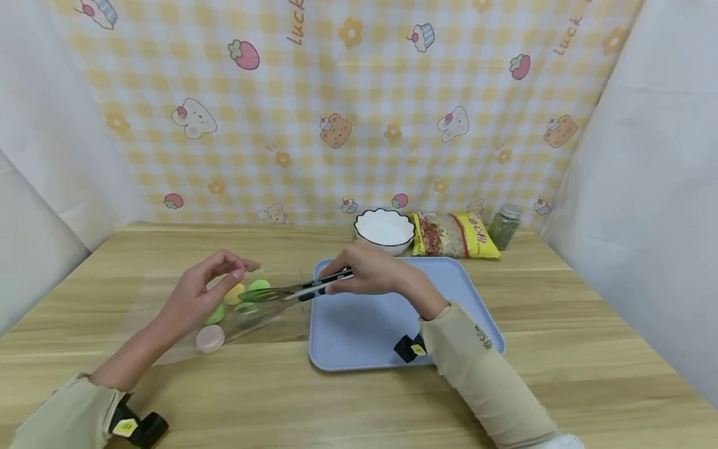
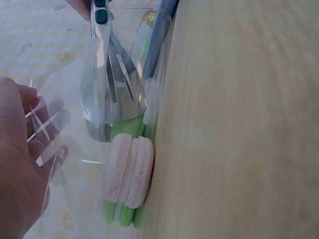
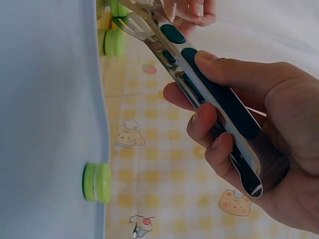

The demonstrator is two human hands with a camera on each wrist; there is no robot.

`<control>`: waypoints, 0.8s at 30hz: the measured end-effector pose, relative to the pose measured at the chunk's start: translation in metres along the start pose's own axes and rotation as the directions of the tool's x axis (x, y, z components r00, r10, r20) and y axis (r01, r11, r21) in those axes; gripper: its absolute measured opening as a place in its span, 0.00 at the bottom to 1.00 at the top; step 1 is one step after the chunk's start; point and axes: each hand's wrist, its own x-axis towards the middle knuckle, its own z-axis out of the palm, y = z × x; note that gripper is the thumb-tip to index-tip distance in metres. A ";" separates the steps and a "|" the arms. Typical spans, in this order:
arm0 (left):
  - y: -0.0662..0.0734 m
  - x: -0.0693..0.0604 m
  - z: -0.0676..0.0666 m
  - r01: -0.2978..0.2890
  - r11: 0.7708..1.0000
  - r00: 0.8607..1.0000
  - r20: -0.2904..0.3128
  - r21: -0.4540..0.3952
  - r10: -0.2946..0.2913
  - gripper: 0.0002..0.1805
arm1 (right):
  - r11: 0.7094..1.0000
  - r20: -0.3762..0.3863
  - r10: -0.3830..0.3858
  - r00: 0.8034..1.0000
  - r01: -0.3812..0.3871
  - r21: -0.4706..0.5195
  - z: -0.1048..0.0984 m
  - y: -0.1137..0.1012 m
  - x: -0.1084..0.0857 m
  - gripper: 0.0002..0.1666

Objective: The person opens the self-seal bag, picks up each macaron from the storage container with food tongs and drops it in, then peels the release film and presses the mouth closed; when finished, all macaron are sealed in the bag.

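Observation:
My left hand (image 1: pixel 193 296) pinches the edge of a clear plastic bag (image 2: pixel 65 87), holding its film up. Inside lie a pink macaron (image 1: pixel 210 338), a yellow macaron (image 1: pixel 234 294) and several green macarons (image 1: pixel 259 285). My right hand (image 1: pixel 367 268) grips metal tongs (image 1: pixel 314 284) with dark handle pads. Their slotted blades (image 2: pixel 119 94) reach into the bag, up against a green macaron (image 2: pixel 125 128); whether they clamp it I cannot tell. A blue tray (image 1: pixel 359 337) lies under the right hand. In the right wrist view, one green macaron (image 3: pixel 102 182) sits on the tray.
Behind the tray stand a white scalloped bowl (image 1: pixel 384 227), a yellow food packet (image 1: pixel 457 236) and a glass jar (image 1: pixel 505 227) with a metal lid. A checked cloth (image 1: pixel 359 93) hangs behind the wooden table (image 1: pixel 561 349).

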 end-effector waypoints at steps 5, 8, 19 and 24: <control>0.002 0.001 0.001 -0.001 1.000 1.000 -0.014 0.011 0.001 0.04 | 1.000 -0.021 -0.014 1.000 0.014 -0.014 0.003 -0.001 0.003 0.13; 0.002 0.001 0.001 0.019 1.000 1.000 -0.008 0.015 -0.019 0.04 | 1.000 -0.008 0.013 1.000 -0.013 -0.018 0.005 -0.002 0.004 0.14; 0.002 0.001 0.000 0.027 1.000 1.000 0.002 0.009 -0.027 0.04 | 1.000 0.004 0.005 1.000 -0.005 -0.008 0.011 -0.006 0.007 0.15; 0.002 0.000 0.000 0.024 1.000 1.000 0.011 0.003 -0.024 0.04 | 1.000 0.008 0.001 1.000 -0.001 0.008 0.013 -0.006 0.006 0.15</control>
